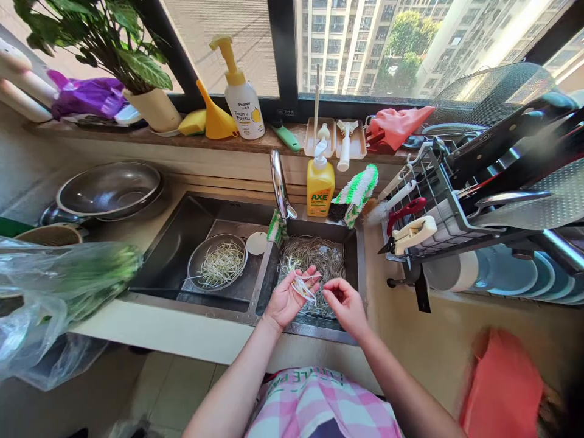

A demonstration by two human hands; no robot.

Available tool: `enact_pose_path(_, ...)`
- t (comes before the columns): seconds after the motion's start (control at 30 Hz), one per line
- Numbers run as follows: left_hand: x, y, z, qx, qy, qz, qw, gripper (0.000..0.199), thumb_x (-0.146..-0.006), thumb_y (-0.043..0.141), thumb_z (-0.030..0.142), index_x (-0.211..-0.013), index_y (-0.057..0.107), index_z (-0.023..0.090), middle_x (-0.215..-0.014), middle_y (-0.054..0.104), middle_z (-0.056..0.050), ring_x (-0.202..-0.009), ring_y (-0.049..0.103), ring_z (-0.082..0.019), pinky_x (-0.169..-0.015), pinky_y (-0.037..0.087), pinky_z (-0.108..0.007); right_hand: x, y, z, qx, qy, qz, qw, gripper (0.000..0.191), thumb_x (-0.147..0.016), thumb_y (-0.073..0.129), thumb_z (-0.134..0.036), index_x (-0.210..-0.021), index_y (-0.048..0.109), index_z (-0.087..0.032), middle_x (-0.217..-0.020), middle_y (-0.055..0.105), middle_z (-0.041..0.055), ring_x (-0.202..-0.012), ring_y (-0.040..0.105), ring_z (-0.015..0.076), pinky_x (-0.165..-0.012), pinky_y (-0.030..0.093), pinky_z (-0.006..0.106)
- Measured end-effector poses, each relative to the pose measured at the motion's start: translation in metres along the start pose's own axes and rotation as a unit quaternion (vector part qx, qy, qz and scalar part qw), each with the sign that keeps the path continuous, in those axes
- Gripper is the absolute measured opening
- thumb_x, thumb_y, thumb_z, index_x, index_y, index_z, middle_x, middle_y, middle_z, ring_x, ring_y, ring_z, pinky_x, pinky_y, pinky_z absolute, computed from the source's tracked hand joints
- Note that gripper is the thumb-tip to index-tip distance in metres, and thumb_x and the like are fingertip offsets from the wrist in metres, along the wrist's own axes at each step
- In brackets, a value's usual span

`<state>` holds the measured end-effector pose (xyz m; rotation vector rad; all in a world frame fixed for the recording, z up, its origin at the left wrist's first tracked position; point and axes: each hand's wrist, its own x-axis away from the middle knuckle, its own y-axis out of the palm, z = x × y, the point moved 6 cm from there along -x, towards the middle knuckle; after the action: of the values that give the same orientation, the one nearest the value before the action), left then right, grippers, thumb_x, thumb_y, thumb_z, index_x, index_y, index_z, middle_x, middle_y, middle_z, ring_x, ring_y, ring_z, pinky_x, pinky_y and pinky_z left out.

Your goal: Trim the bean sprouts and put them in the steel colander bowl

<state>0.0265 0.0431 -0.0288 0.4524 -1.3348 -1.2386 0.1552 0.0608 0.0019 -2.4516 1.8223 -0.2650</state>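
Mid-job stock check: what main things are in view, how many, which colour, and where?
Sprouts: many, pale, bowl and left palm
Bowl: one, silver, left basin
Strands: many, brownish, right basin
Faucet: one, silver, behind basins
AXE bottle: one, yellow, behind right basin
Funnel: one, yellow, windowsill
Pump bottle: one, white-yellow, windowsill
Plant: one, green, windowsill left
Plates: several, bluish, right
Plastic bag: one, clear, left
Left hand: one, bare, holding sprouts
Right hand: one, bare, over right basin
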Motion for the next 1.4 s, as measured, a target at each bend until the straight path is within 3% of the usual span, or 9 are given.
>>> enact_pose_path(0.17,-0.004,0.004,-0.007,-0.013,0.038,0.034,0.999,0.013,-0.083,0.046,0.026,-0.082,0.054,0.017,-0.120,0.054,-0.007,-0.111,0.050,-0.020,-0.096,0.036,-0.040,0.019,0.021,-0.010,0.102,-0.072,-0.007,0.992,0.013,-0.080,0.050,-0.025,-0.083,0.061,-0.019,-0.070,0.056,0.0021,-0.061,0.049,0.0129,-0.056,0.039,0.024)
enact_pose_path(0.43,-0.004,0.004,-0.017,-0.028,0.091,0.075,0.993,0.009,-0.081,0.049,0.026,-0.082,0.053,0.018,-0.118,0.056,-0.007,-0.109,0.051,-0.019,-0.095,0.036,-0.038,0.009,0.028,0.001,0.218,-0.048,0.029,0.974,0.010,-0.078,0.052,-0.026,-0.074,0.058,-0.019,-0.068,0.053,0.0004,-0.061,0.048,0.0122,-0.056,0.036,0.021)
enact_pose_path(0.7,-0.006,-0.004,-0.014,-0.021,0.103,0.079,0.991,0.009,-0.078,0.053,0.024,-0.084,0.053,0.018,-0.118,0.055,-0.007,-0.107,0.052,-0.020,-0.093,0.038,-0.037,0.010,0.030,0.013,0.197,-0.020,0.012,0.980,0.013,-0.076,0.049,-0.021,-0.064,0.049,-0.018,-0.061,0.049,-0.0017,-0.056,0.044,0.0110,-0.052,0.035,0.020)
enact_pose_path(0.97,-0.006,-0.003,-0.017,-0.028,0.110,0.103,0.988,0.010,-0.078,0.053,0.025,-0.083,0.055,0.017,-0.120,0.055,-0.007,-0.109,0.051,-0.021,-0.091,0.040,-0.037,0.011,0.030,0.013,0.198,-0.032,0.020,0.979,0.014,-0.077,0.053,-0.030,-0.070,0.056,-0.018,-0.065,0.053,0.0003,-0.058,0.047,0.0118,-0.055,0.037,0.021)
enact_pose_path(1.17,-0.006,-0.003,-0.020,0.002,0.094,0.107,0.990,0.008,-0.078,0.054,0.023,-0.081,0.056,0.016,-0.117,0.057,-0.009,-0.110,0.051,-0.022,-0.096,0.036,-0.040,0.009,0.036,0.019,0.168,-0.013,0.026,0.985,0.013,-0.077,0.049,-0.023,-0.065,0.052,-0.018,-0.062,0.052,-0.0011,-0.056,0.046,0.0112,-0.053,0.035,0.020)
enact_pose_path(1.4,-0.007,-0.006,-0.019,0.020,0.074,0.087,0.993,0.008,-0.078,0.053,0.022,-0.082,0.058,0.016,-0.113,0.059,-0.008,-0.108,0.053,-0.023,-0.097,0.034,-0.042,0.009,0.026,0.006,0.102,-0.006,0.053,0.993,0.015,-0.077,0.047,-0.021,-0.063,0.048,-0.018,-0.058,0.048,-0.0028,-0.053,0.043,0.0102,-0.050,0.035,0.020)
